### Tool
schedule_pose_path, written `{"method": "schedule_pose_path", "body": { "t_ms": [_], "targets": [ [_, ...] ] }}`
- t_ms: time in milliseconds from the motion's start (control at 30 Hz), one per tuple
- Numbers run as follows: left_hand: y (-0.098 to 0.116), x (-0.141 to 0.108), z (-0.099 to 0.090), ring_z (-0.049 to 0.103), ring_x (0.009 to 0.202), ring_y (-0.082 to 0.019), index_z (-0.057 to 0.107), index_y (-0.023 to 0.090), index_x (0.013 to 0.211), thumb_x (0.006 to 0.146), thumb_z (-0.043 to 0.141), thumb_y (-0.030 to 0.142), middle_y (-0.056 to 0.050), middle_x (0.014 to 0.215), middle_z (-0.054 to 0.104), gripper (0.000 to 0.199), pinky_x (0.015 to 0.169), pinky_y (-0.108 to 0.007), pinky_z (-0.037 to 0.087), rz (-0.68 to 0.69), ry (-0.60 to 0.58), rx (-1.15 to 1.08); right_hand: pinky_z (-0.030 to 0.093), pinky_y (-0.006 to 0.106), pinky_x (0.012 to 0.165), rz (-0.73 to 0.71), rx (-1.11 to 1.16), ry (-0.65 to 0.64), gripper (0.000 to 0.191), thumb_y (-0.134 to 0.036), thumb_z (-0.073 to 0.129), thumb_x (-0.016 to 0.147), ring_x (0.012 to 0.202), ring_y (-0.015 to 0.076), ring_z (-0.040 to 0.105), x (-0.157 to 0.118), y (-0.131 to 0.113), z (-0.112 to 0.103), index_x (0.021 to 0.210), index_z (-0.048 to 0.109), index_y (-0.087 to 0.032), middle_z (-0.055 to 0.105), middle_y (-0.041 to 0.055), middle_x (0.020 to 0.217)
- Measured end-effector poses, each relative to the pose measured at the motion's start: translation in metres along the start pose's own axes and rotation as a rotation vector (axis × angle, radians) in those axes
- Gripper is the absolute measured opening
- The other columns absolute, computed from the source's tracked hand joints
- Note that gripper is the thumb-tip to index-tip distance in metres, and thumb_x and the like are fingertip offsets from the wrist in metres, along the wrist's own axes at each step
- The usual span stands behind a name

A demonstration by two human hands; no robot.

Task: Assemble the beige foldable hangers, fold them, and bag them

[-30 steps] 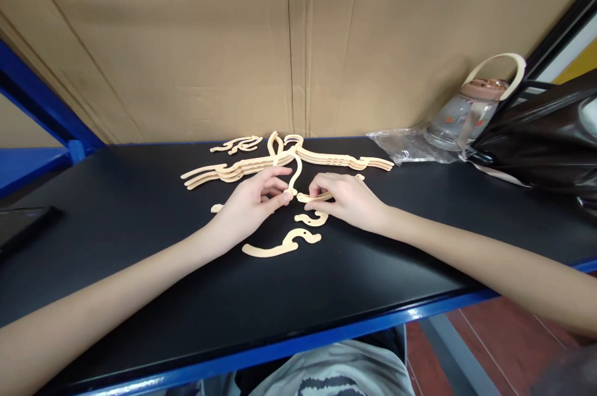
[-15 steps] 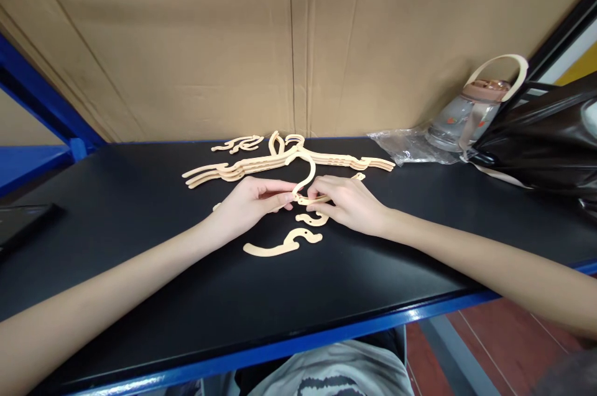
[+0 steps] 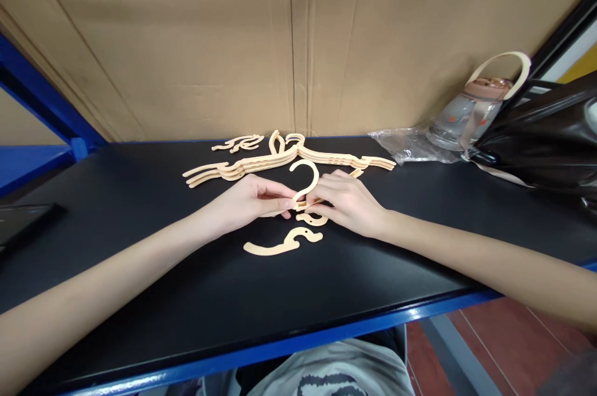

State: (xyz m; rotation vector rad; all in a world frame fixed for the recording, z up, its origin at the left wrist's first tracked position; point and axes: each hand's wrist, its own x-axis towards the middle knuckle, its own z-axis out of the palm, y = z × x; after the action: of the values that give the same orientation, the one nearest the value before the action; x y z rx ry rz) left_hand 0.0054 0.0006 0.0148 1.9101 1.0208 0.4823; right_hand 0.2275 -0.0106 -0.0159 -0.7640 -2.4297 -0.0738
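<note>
Between my two hands is a cream plastic hanger hook [image 3: 311,179], its curve standing up and opening to the left. My left hand [image 3: 256,200] pinches the base of the hook with thumb and fingers. Closed from the other side, my right hand [image 3: 347,200] grips a hanger arm [image 3: 357,173], whose end shows past the knuckles; the fingers cover the joint in part. Below the hands a loose curved hanger arm [image 3: 275,249] lies flat. Another loose hanger arm [image 3: 313,220] is partly covered by my right hand.
Behind my hands lies a stack of cream hangers [image 3: 265,163]. Several loose hook pieces [image 3: 240,143] rest at the back left. To the right are a clear plastic bag [image 3: 410,146], a water bottle [image 3: 471,113] and a black bag [image 3: 550,141]. A dark flat device [image 3: 25,222] sits at the left edge.
The hook has turned in my fingers and sits slightly lower and further right. The hanger arm's end by my right hand has tilted up a little. The loose pieces have stayed put.
</note>
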Motion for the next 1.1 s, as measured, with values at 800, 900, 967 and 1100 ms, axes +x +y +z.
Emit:
{"method": "schedule_pose_path", "body": {
  "t_ms": [800, 900, 967, 1100],
  "targets": [
    [0.005, 0.004, 0.003, 0.065, 0.069, -0.014, 0.074, 0.02, 0.075, 0.072, 0.07, 0.031, 0.002, 0.07, 0.072, 0.013, 0.072, -0.025, 0.052, 0.028, 0.071, 0.038, 0.036, 0.027, 0.071, 0.107, 0.032, 0.022, 0.016, -0.03, 0.061, 0.09, 0.071, 0.0136, 0.059, -0.002, 0.0, 0.001, 0.079, 0.063, -0.018, 0.069, -0.0004, 0.077],
    [0.009, 0.003, 0.006, 0.065, 0.068, -0.014, 0.074, 0.019, 0.074, 0.072, 0.069, 0.031, 0.002, 0.067, 0.071, 0.013, 0.074, -0.025, 0.052, 0.032, 0.11, 0.056, 0.037, 0.026, 0.069, 0.145, 0.04, 0.015, 0.016, -0.03, 0.062, 0.089, 0.071, 0.0139, 0.058, -0.002, -0.001, 0.002, 0.079, 0.063, -0.018, 0.069, 0.0004, 0.078],
    [0.01, 0.003, 0.008, 0.065, 0.068, -0.015, 0.073, 0.019, 0.073, 0.073, 0.068, 0.032, 0.002, 0.067, 0.071, 0.015, 0.073, -0.026, 0.052, 0.044, 0.13, 0.068, 0.037, 0.025, 0.067, 0.167, 0.048, 0.012, 0.015, -0.029, 0.062, 0.089, 0.072, 0.0137, 0.058, -0.002, -0.003, 0.001, 0.079, 0.063, -0.018, 0.069, 0.0005, 0.078],
    [0.007, 0.002, 0.01, 0.068, 0.075, -0.017, 0.073, 0.019, 0.076, 0.076, 0.066, 0.036, 0.001, 0.075, 0.074, 0.018, 0.074, -0.027, 0.052, 0.082, 0.147, 0.088, 0.034, 0.023, 0.061, 0.224, 0.048, -0.02, 0.013, -0.028, 0.062, 0.089, 0.072, 0.0127, 0.059, 0.0, -0.006, 0.0, 0.079, 0.062, -0.019, 0.068, -0.0006, 0.078]
  ]
}}
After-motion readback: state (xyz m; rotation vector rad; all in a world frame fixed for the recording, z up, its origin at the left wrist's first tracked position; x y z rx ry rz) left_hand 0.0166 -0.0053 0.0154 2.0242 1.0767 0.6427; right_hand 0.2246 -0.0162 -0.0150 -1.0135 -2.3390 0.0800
